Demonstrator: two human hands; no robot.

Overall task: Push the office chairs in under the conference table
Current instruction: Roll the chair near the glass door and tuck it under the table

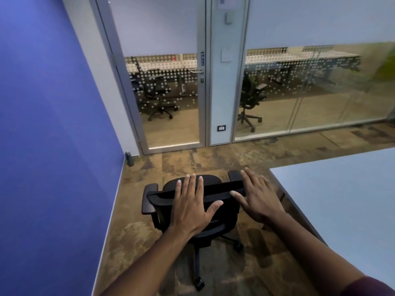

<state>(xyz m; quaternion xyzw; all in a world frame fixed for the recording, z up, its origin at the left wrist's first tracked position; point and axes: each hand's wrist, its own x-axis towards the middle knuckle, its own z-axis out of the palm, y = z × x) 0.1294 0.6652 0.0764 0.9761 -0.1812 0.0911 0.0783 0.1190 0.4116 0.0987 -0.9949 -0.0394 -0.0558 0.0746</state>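
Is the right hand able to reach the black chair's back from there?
Probably yes. The right hand is already spread over the top of the black chair backrest, beside the left hand; nothing sits between them.

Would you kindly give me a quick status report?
Left hand and right hand open, flat over chair backrest. Chair beside table corner, not under. Nothing visible blocking.

three office chairs (pixel 192 210), one conference table (pixel 342 189); two hands (pixel 192 206)
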